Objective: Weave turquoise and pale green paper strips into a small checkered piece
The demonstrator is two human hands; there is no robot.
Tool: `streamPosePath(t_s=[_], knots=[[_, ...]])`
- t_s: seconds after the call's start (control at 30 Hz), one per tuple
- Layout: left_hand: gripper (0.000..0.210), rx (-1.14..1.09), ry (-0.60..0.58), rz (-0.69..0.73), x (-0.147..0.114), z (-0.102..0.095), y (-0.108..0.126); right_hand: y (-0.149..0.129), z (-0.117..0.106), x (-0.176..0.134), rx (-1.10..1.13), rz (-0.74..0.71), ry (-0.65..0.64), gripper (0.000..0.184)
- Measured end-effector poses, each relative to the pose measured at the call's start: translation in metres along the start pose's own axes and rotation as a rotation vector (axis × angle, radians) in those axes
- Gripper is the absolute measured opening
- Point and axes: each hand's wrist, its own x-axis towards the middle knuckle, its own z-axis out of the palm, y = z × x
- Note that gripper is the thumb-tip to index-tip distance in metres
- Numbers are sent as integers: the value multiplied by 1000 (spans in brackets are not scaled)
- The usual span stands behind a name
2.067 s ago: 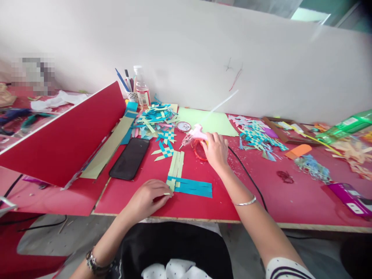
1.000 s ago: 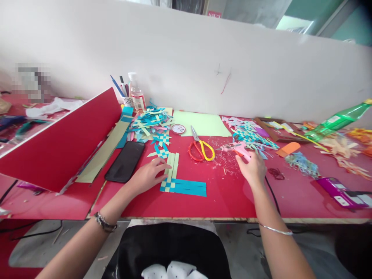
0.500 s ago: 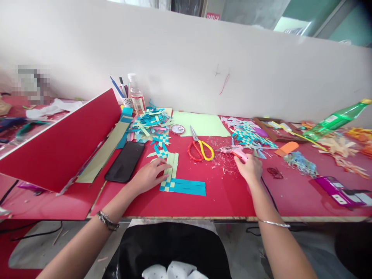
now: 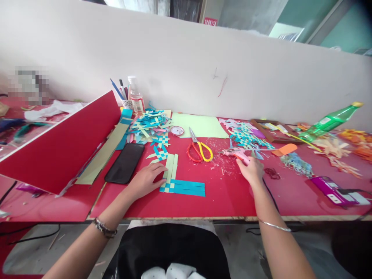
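Note:
An L-shaped weave of paper strips (image 4: 186,188), pale green one way and blue the other, lies flat in front of me, with a small checked corner. My left hand (image 4: 147,179) rests at its left side, fingers spread, the fingertips at the edge of the pale green strips. My right hand (image 4: 252,169) has its fingers round the handle of a pink hot glue gun (image 4: 236,152), whose nozzle points left. Between the hands, scissors (image 4: 200,147) with red and yellow handles lie with points away from me. A black phone (image 4: 124,162) is left of my left hand.
Heaped paper strips (image 4: 152,120) and a water bottle (image 4: 136,97) stand behind. A red board (image 4: 66,143) rises at left. Woven pieces (image 4: 247,135), a tilted green bottle (image 4: 331,122) and a purple power strip (image 4: 334,190) are at right. A white partition (image 4: 180,66) closes the back.
My left hand has drawn slightly left, its fingertips coming off the pale green strips to their edge. My right hand keeps its hold on the glue gun. The view has shifted slightly.

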Motion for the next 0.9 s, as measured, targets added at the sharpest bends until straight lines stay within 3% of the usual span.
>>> streamPosePath(t_s=[0.1, 0.17, 0.23, 0.27, 0.37, 0.5, 0.7, 0.9], knots=[[32, -3, 11, -3, -1, 0, 0, -3, -6, -6, -10, 15, 17, 46], [33, 4, 7, -11, -2, 0, 0, -13, -14, -15, -15, -5, 177, 46], [36, 9, -3, -16, -3, -1, 1, -31, -25, -31, 52, -160, 351, 39], [37, 10, -8, -17, -3, -1, 1, -43, -31, -40, 123, -320, 327, 32], [43, 20, -11, -25, -3, -1, 4, -84, -43, -75, 292, -840, 76, 27], [46, 52, -1, -48, -5, 3, 5, -125, -41, -108, 309, -1192, -188, 39], [46, 47, 50, -69, -6, 8, 3, -140, -22, -111, 165, -1333, -323, 52], [45, 39, 53, -59, -6, 8, 3, -147, -16, -99, 134, -1277, -322, 53]])
